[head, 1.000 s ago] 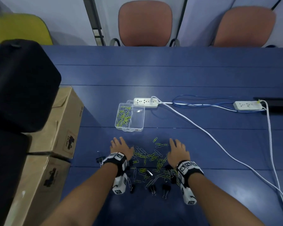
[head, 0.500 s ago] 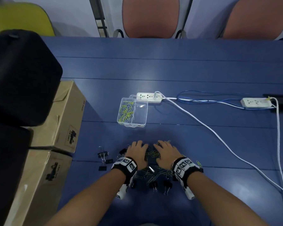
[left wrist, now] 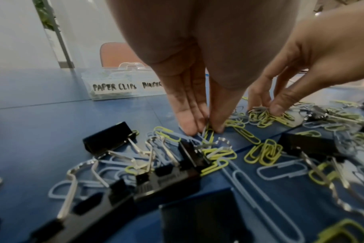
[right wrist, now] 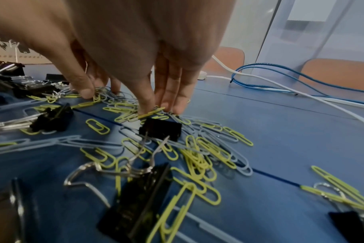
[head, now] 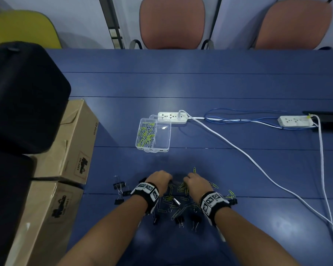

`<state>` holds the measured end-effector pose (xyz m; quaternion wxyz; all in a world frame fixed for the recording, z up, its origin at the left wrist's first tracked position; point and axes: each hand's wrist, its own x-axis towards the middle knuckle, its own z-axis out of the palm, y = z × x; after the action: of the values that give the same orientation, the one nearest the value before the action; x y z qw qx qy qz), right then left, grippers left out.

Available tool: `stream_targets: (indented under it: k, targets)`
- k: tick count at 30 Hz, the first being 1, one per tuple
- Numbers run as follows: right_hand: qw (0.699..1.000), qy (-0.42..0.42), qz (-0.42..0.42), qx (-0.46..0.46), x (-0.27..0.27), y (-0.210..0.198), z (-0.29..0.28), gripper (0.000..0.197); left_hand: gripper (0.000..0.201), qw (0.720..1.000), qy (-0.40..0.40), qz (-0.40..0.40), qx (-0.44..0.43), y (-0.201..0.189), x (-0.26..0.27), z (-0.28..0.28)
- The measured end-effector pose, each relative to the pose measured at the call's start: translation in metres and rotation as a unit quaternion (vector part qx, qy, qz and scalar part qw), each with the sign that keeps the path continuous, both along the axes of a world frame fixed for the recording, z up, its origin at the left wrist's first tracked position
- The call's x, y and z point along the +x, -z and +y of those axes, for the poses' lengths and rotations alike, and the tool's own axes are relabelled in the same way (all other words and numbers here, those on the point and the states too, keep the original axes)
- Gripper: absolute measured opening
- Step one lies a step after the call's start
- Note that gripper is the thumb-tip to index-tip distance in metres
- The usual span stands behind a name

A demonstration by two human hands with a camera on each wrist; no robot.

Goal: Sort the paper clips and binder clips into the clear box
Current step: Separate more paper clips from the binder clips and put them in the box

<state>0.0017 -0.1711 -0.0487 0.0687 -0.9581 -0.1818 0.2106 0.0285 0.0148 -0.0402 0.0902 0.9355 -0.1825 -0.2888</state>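
Left hand (head: 159,180): fingers point down into the pile, thumb and fingertips (left wrist: 189,126) pinching a few yellow-green and pale blue paper clips (left wrist: 208,133) against the blue table (head: 219,89).
Right hand (head: 195,184): just beside the left, fingers bunched and angled down, thumb and fingertips (right wrist: 145,106) pinching yellow-green paper clips at the pile's far edge.
Pile (head: 178,200): paper clips mixed with black binder clips (right wrist: 160,129), spread between and behind both wrists (the silver handles stick out at all angles).
Stray binder clips (head: 119,187): a small group left of the left wrist, apart from the main heap.
Clear box (head: 153,136): further out on the table, well apart from the hands, two compartments; the left one, labelled "PAPER CLIPS", holds paper clips, the right one looks bare (its label is half hidden by the hand).
Power strip (head: 172,117): touching the box's far side, white cable trailing right.
Cardboard boxes (head: 69,143): at the table's left.
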Motion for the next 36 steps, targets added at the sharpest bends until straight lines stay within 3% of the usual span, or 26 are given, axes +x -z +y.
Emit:
stream_targets:
  k: [7,13,20,27,31,36]
  targets:
    - [1.0,0.003,-0.014,-0.002,-0.002,0.001,0.004,0.035,0.022,1.0,-0.017,0.008,0.006,-0.002,-0.001,-0.003]
    - [1.0,-0.001,-0.013,-0.018,-0.003,0.006,0.003,0.036,0.017,0.991,-0.094,-0.003,-0.097,-0.006,-0.001,0.004]
    - [0.999,0.017,0.0,-0.028,-0.001,0.005,0.001,0.038,0.016,0.952,-0.232,-0.052,-0.192,-0.027,0.02,0.025]
    - [0.985,0.135,0.003,0.111,0.014,-0.001,-0.01,0.016,0.015,0.901,-0.356,-0.083,-0.233,-0.046,0.061,0.061]
    - [0.952,0.215,-0.013,0.217,0.026,-0.006,-0.008,0.016,0.014,0.882,-0.4,-0.11,-0.224,-0.054,0.095,0.078]
    - [0.915,0.255,0.0,0.312,0.047,-0.019,0.008,0.013,0.006,0.869,-0.451,-0.084,-0.187,-0.056,0.126,0.08]
